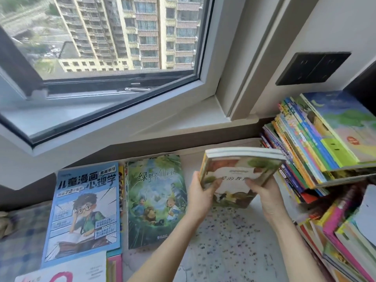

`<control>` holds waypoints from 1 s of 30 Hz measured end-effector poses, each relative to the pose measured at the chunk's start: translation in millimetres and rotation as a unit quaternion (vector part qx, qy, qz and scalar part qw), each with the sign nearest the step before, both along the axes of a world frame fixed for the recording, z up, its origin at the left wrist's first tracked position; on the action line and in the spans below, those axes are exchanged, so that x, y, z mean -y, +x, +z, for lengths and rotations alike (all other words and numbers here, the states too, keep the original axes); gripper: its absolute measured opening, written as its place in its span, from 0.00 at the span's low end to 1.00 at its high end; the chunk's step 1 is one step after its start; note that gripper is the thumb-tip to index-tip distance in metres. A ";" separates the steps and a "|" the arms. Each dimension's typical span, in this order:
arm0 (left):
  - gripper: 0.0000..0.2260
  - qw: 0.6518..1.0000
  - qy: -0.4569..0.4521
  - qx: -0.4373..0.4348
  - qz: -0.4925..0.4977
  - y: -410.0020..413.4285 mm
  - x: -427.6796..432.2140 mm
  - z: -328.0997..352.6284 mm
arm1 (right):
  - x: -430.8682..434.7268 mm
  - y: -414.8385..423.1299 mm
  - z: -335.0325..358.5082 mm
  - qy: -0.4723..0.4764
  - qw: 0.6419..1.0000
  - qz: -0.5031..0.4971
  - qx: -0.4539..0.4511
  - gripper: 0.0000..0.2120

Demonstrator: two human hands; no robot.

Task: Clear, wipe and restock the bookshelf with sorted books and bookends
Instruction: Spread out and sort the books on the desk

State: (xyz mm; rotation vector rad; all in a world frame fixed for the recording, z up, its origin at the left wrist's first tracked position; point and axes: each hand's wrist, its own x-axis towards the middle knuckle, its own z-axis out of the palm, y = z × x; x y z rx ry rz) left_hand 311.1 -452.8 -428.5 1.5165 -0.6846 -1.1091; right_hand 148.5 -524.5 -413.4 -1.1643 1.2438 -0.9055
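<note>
Both hands hold a small stack of paperback books, tilted up above the speckled surface. My left hand grips its left edge, thumb on the cover. My right hand grips the lower right corner. To the left, a green-covered book lies flat on a pile, and a blue comic-style book lies flat on another pile beside it. A leaning stack of colourful children's books stands at the right.
More books are piled at the lower right. A white book with red print lies at the bottom left. A window and white sill run behind, and a black wall socket is at the upper right.
</note>
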 end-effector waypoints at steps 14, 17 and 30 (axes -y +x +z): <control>0.13 0.933 0.316 0.171 0.008 109.9 -46.9 -3.2 | -19.1 129.8 -30.4 0.185 0.975 0.084 -0.089 0.15; 0.09 0.896 0.369 0.249 0.000 133.7 -62.3 2.4 | -34.5 167.7 -49.5 0.113 0.953 0.139 -0.243 0.18; 0.21 0.932 0.220 0.289 -0.018 128.0 -34.2 51.1 | -20.7 72.7 72.9 -0.378 0.792 -0.178 -0.445 0.18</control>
